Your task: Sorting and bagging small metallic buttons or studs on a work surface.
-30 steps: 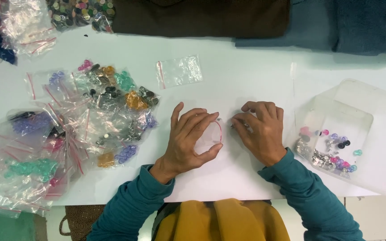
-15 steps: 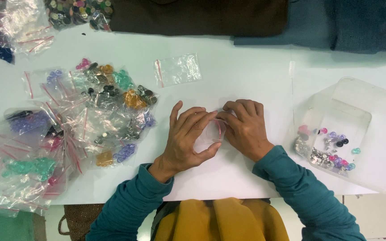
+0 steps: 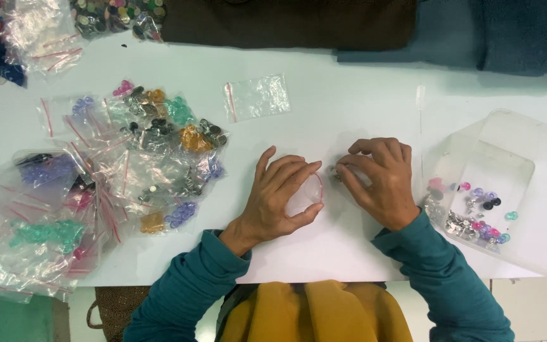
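1. Small clear zip bag (image 3: 304,193) is lying on the white table (image 3: 324,114), pinched by the left hand (image 3: 278,196), red-striped mouth facing right.
2. Right hand (image 3: 381,180) is pinching tiny beads beside it.
3. Clear plastic tub (image 3: 527,190) is holding mixed beads.

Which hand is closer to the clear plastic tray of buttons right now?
Right. The right hand lies just beside the clear plastic tray's left edge; the left hand is farther off, on the small clear bag at the table's middle.
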